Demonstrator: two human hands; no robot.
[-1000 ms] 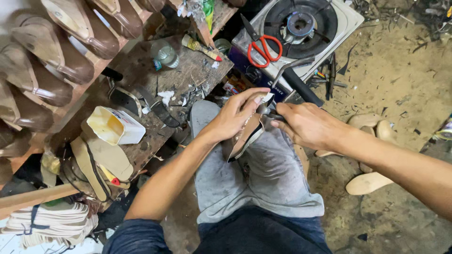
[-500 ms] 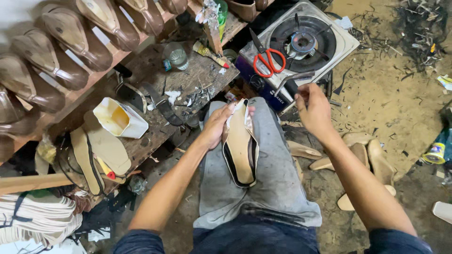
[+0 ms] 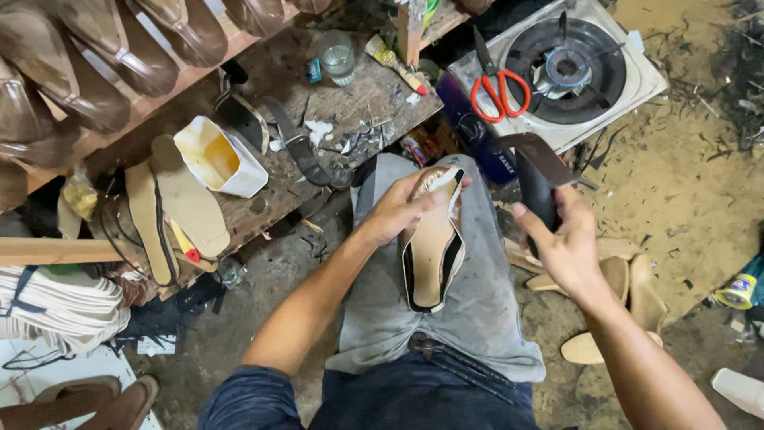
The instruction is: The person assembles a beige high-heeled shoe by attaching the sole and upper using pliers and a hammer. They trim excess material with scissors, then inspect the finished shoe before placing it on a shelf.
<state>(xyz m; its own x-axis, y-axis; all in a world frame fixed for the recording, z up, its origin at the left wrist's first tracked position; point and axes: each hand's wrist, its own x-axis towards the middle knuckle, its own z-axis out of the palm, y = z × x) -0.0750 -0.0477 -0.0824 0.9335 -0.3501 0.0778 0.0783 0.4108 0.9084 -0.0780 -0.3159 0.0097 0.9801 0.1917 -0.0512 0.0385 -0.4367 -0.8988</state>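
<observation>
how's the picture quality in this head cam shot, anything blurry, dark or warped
Head view: soft, even daylight with no harsh glare; the left hand on the shoe and the right hand gripping the dark tool are fairly sharp. The shoe rack at the upper left sits in dimmer shade. Wide-angle bending shows toward the edges, as at the stove.

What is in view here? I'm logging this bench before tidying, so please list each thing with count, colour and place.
shoe: one, tan with black edge, on the lap
knife: one, dark, beside right knee
scissors: one, red-handled, on stove
stove: one, white, top right
glue tub: one, white, on bench
glass: one, clear, on bench
insoles: several, tan, bench edge
left hand: holding shoe
right hand: holding knife
</observation>
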